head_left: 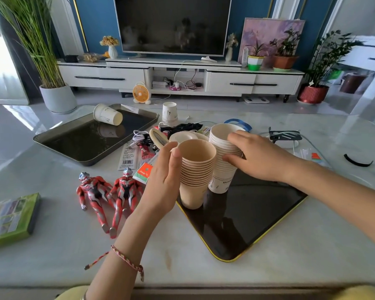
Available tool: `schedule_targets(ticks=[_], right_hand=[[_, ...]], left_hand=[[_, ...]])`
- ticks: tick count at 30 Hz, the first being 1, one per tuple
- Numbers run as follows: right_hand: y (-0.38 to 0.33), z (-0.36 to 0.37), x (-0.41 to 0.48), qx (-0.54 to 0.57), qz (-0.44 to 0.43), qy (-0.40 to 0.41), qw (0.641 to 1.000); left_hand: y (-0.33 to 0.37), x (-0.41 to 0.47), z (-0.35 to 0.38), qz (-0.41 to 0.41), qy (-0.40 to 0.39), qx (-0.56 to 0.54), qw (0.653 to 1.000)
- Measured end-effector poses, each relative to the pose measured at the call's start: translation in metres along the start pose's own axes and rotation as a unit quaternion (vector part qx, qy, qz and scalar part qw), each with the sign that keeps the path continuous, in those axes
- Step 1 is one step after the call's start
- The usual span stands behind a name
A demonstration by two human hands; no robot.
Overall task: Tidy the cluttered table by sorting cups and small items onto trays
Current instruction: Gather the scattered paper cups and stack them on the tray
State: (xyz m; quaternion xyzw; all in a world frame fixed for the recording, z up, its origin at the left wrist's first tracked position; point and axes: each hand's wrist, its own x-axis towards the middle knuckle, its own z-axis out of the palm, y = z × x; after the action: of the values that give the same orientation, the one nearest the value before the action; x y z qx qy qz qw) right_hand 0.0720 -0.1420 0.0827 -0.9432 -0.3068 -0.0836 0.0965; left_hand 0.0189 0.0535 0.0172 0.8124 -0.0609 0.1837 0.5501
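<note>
Glossy marble table (74,245), living room behind; nearest, gold-rimmed dark tray (236,241), mirror-smooth, probably slick; on it stood beige cup stack (195,174) and white printed cup stack (222,169), side by side, tapered nested paper, ribbed rims; left hand (162,182) lay near-straight against beige cup stack, thumb by its rim; right hand (260,156) curled round white printed cup stack; best, likely: steady both low, seat bases flat, as tall stacks could tip; beyond, cables and packets; farther, steel tray (52,141) held toppled cup (107,114).
</note>
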Motion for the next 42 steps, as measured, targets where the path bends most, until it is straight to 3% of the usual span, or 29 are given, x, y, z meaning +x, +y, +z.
schedule_targets(ticks=[8,13,19,23,26,29,34,42], right_hand=[[-0.008,-0.005,0.0,0.074,0.008,-0.025,0.997],[-0.012,-0.03,0.015,0.067,0.012,0.03,0.997],[-0.017,-0.043,0.077,0.074,0.008,0.042,0.996],[-0.02,-0.028,0.151,0.015,0.026,-0.013,0.999],[-0.013,-0.001,0.208,-0.091,0.057,-0.103,0.989],[-0.009,0.028,0.265,-0.11,0.087,-0.163,0.977],[0.004,0.071,0.328,-0.114,0.118,-0.183,0.969],[0.019,0.102,0.368,-0.117,0.136,-0.178,0.967]], left_hand=[[0.004,0.002,-0.002,0.005,-0.021,0.039,0.999],[-0.008,0.012,-0.014,0.019,-0.026,0.076,0.997],[-0.011,0.027,-0.034,-0.01,0.0,0.079,0.997],[-0.031,0.033,-0.055,-0.042,0.047,0.098,0.993],[-0.042,0.037,-0.059,-0.077,0.035,0.149,0.985],[-0.046,0.045,-0.063,-0.078,0.037,0.161,0.983],[-0.055,0.054,-0.054,-0.067,0.11,0.14,0.982],[-0.038,0.052,-0.043,0.001,0.117,0.12,0.986]])
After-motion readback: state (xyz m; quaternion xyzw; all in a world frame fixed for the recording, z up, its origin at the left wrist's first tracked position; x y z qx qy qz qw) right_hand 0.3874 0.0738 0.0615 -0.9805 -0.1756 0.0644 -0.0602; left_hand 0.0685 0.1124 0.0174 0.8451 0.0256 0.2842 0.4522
